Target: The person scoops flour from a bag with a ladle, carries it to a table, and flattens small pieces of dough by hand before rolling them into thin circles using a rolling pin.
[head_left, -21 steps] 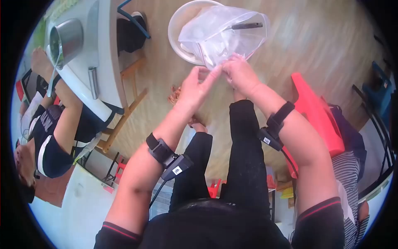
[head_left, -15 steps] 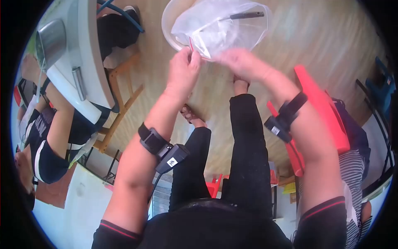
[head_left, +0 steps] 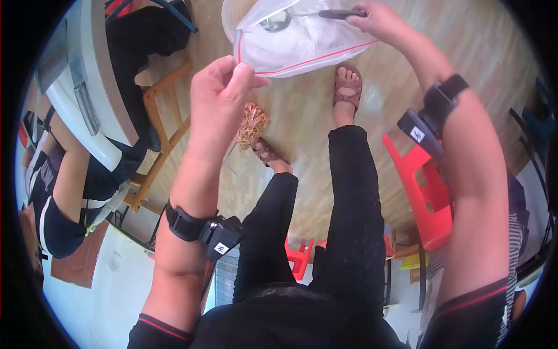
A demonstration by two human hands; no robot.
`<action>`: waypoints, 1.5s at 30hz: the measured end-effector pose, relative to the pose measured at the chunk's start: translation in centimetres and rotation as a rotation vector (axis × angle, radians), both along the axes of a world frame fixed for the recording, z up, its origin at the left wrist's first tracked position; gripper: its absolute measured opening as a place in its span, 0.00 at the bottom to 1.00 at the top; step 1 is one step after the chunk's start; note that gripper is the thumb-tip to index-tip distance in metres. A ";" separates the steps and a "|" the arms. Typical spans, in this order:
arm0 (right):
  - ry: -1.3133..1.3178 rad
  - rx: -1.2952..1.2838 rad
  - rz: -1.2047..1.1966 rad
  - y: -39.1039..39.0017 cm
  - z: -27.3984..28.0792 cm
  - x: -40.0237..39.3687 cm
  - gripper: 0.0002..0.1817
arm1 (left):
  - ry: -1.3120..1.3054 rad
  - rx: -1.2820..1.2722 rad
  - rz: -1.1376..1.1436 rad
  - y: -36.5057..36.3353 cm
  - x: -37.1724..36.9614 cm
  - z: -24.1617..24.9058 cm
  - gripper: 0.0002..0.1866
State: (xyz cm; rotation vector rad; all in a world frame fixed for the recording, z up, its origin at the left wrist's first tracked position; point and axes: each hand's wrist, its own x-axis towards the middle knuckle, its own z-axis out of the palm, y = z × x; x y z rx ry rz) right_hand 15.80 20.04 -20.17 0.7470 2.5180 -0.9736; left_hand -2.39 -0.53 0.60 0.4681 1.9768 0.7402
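Note:
A clear plastic bag with a red stripe along its mouth [head_left: 314,49] spreads across the top of the view. My left hand [head_left: 224,87] is closed on the near left corner of that mouth. Over the bag's white, blurry inside lies a ladle [head_left: 334,14], its round metal head pointing left and its dark handle right. The fingers of my right hand [head_left: 375,22] grip the handle's end. Part of a pale round tub [head_left: 231,14] shows behind the bag; how much of the bag it supports is hidden.
On the floor by my left foot lies a bundle of tan cord-like strands [head_left: 253,125]. A red plastic stool [head_left: 427,198] stands at the right. To the left are a table [head_left: 107,87], a wooden chair [head_left: 165,128] and a seated person [head_left: 64,198].
My right hand has moved from the bag's near edge up to the ladle handle and taken hold. The left hand has shifted left, and the red-striped mouth is now spread wider.

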 end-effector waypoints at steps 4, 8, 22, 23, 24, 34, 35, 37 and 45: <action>0.252 -0.654 -0.690 -4.3 1.0 -3.5 0.15 | -0.012 -0.018 -0.050 -0.7 -0.4 1.4 0.14; 0.174 -0.425 -0.463 -5.4 3.9 -3.9 0.18 | -0.021 -0.045 -0.087 -1.6 -0.1 2.1 0.14; 0.343 -0.217 -0.472 -8.6 7.4 -0.1 0.18 | 0.009 -0.023 -0.166 -1.7 0.5 1.6 0.13; 0.372 -0.215 -0.508 -8.8 7.6 0.1 0.18 | 0.010 -0.022 -0.167 -1.6 0.5 1.6 0.13; 0.373 -0.214 -0.508 -9.0 7.6 0.2 0.18 | 0.045 -0.043 -0.193 -1.5 0.5 1.6 0.13; 0.593 -0.011 -0.391 -10.1 9.8 2.0 0.16 | 0.087 -0.048 -0.267 -2.1 -0.1 0.4 0.14; 0.546 -0.127 -0.507 -9.8 10.0 2.3 0.16 | 0.086 -0.047 -0.269 -2.4 -0.2 0.5 0.14; 0.519 -0.234 -0.619 -9.5 9.9 2.9 0.16 | 0.104 -0.048 -0.269 -2.6 -0.1 0.2 0.14; 0.490 -0.636 -0.944 -8.9 10.6 3.5 0.16 | 0.181 0.123 -0.235 -3.2 -0.1 -0.7 0.13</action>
